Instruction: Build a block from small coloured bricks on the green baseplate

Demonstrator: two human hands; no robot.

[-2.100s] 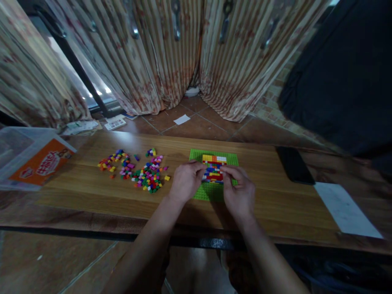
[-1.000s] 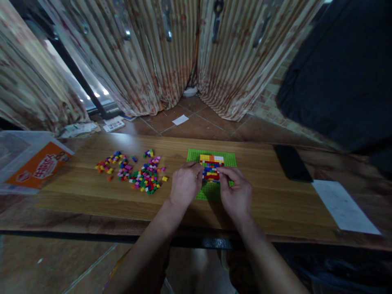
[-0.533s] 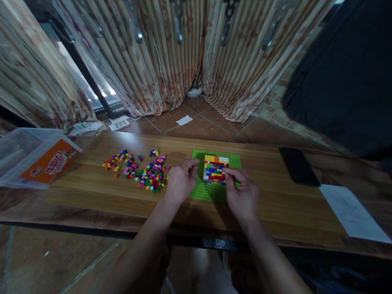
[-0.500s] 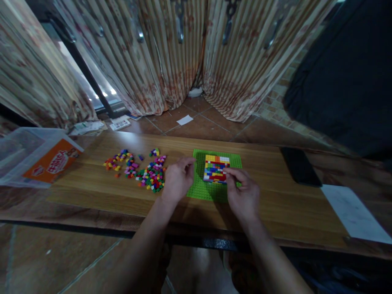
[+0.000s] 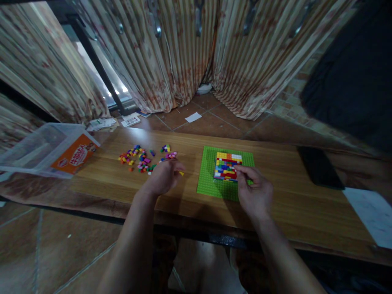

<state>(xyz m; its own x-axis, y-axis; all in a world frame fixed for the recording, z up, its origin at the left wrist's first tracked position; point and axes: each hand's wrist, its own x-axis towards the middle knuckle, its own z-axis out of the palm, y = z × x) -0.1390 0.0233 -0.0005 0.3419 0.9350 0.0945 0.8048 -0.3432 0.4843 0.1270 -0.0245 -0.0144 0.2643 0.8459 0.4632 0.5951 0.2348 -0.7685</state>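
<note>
A green baseplate (image 5: 211, 179) lies on the wooden table (image 5: 284, 200) with a block of small coloured bricks (image 5: 227, 165) built on its far half. My right hand (image 5: 255, 195) rests on the plate's near right corner, its fingers curled against the built block. My left hand (image 5: 163, 177) hovers over the loose pile of coloured bricks (image 5: 141, 157) to the left of the plate, fingers curled down onto them. Whether it holds a brick is hidden.
A clear plastic box with an orange label (image 5: 52, 149) lies at the table's left end. A dark phone (image 5: 320, 167) and a white sheet (image 5: 369, 210) lie at the right. Striped curtains (image 5: 183, 53) hang behind, over a tiled floor.
My left hand has left the baseplate and moved left onto the loose brick pile. My right hand stays at the built block. The view has shifted, so everything sits further right.
</note>
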